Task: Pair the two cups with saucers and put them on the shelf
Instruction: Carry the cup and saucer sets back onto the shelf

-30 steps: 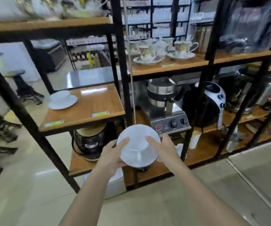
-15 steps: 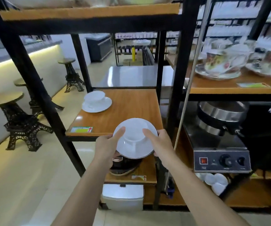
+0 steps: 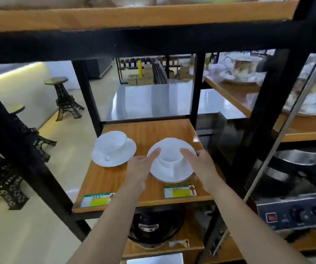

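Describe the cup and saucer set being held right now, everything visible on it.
The plain white glossy cup on its round white saucer looks ceramic; the saucer's near rim shows a thin dark line. The cup sits upright at the saucer's centre, its handle facing the camera. The left hand and right hand grip opposite rims, thumbs on top. It is over the wooden shelf board, right of another white set; contact with the board is unclear.

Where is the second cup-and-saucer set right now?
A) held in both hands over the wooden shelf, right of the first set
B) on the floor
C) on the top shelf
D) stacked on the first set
A: the left hand and right hand grip the second set by its rim over the wooden shelf, right of the first set.
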